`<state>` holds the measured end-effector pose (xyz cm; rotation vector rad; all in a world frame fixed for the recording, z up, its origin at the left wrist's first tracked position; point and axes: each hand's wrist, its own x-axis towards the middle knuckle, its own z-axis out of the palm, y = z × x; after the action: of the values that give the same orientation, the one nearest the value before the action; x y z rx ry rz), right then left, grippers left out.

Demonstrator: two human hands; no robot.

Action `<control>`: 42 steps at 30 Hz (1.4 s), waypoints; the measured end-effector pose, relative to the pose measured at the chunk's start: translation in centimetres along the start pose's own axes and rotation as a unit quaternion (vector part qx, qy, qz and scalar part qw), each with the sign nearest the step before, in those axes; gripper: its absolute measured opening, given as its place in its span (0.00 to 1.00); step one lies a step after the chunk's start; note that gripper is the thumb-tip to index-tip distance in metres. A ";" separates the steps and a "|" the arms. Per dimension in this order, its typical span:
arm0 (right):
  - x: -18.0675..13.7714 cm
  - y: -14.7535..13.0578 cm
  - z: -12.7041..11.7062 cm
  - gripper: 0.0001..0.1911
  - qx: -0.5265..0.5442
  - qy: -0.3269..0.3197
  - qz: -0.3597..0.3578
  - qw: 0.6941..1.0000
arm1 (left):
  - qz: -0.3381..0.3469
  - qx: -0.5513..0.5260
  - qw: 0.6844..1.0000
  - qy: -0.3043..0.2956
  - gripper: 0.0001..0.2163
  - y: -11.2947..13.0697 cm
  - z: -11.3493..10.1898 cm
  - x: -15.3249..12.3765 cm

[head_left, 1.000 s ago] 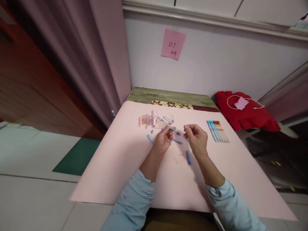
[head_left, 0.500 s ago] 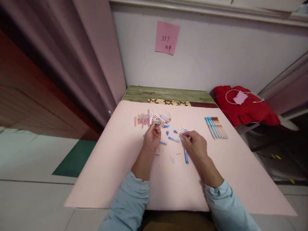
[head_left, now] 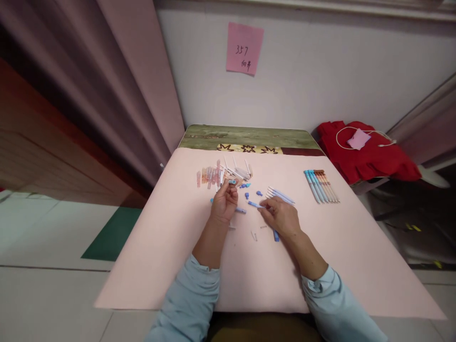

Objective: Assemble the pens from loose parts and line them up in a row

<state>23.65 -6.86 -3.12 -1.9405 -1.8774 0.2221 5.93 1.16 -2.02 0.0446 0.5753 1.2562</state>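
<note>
Blue pen barrel [head_left: 255, 204] lies mid-surface [head_left: 171, 247] at right hand [head_left: 281, 217] fingertips, grip unclear; left hand [head_left: 224, 204] pinches small blue cap [head_left: 232, 182]; likely light, stiff, slick, prone to rolling, so take mid-shaft.

A square pink paper note [head_left: 244, 48] stuck on the far white wall bears the handwritten number "357" above two smaller handwritten characters too small to read.

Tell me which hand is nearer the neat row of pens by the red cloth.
Right. The right hand is left of the row of pens, apart from it; the left hand is farther left.
</note>
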 end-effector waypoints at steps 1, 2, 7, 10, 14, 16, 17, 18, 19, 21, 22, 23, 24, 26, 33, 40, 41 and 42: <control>0.0 -0.1 0.0 0.09 -0.007 -0.005 -0.001 1.000 | 0.000 0.003 1.000 -0.001 0.10 0.0 0.0 0.0; 0.0 -0.1 0.0 0.08 -0.012 -0.011 -0.001 1.000 | 0.001 0.004 1.000 -0.001 0.10 0.0 0.0 0.1; 0.0 -0.2 -0.4 0.07 0.015 -0.009 -0.010 1.000 | 0.001 0.011 1.000 0.003 0.10 0.0 0.0 0.1; -0.1 -0.1 -0.6 0.07 0.044 -0.007 -0.023 0.999 | 0.004 0.012 1.000 0.005 0.10 0.1 0.0 0.0; -0.1 0.1 -0.4 0.06 0.058 -0.012 -0.049 0.997 | 0.004 0.012 1.000 0.012 0.09 0.0 0.0 0.0; -0.1 0.2 -0.2 0.06 0.058 -0.021 -0.060 0.996 | 0.006 0.013 1.000 0.012 0.10 0.0 0.0 0.1; -0.1 0.2 -0.2 0.06 0.056 -0.028 -0.065 0.996 | 0.006 0.015 1.000 0.010 0.10 0.0 0.0 0.1; -0.1 0.2 -0.2 0.06 0.055 -0.035 -0.069 0.996 | 0.006 0.017 1.000 0.008 0.10 0.0 0.0 0.1; -0.1 0.2 -0.2 0.06 0.055 -0.040 -0.072 0.995 | 0.005 0.018 1.000 0.007 0.10 0.0 0.0 0.1; -0.2 0.2 -0.3 0.06 0.062 -0.038 -0.069 0.995 | 0.005 0.019 1.000 0.007 0.09 0.0 0.0 0.1; -0.2 0.3 -0.4 0.07 0.072 -0.032 -0.062 0.995 | 0.004 0.017 1.000 0.008 0.09 0.0 0.0 0.1; -0.1 0.4 -0.5 0.08 0.087 -0.019 -0.050 0.995 | 0.003 0.015 1.000 0.008 0.09 0.0 0.0 0.1; -0.1 0.6 -0.6 0.09 0.101 0.002 -0.032 0.994 | 0.002 0.013 1.000 0.007 0.09 0.0 -0.1 0.1; -0.1 1.0 -0.7 0.12 0.116 0.062 0.021 0.991 | -0.001 0.011 1.000 0.002 0.09 0.0 -0.2 0.1; 0.1 2.0 0.0 0.12 0.085 0.119 0.103 0.984 | 0.003 0.010 1.000 0.007 0.08 0.0 -0.3 0.2; 0.2 1.9 0.2 0.10 0.078 0.067 0.082 0.991 | 0.002 0.006 1.000 0.008 0.07 0.0 -0.2 0.1; 0.2 1.8 0.1 0.10 0.077 0.056 0.072 0.993 | 0.003 0.007 1.000 0.010 0.07 0.0 -0.1 0.1; 0.2 1.7 0.1 0.09 0.073 0.045 0.061 0.994 | 0.003 0.008 1.000 0.011 0.07 0.0 -0.1 0.1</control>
<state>25.18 -6.68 -3.85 -1.9341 -1.6414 0.2945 5.88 1.21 -2.10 0.0464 0.6057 1.2595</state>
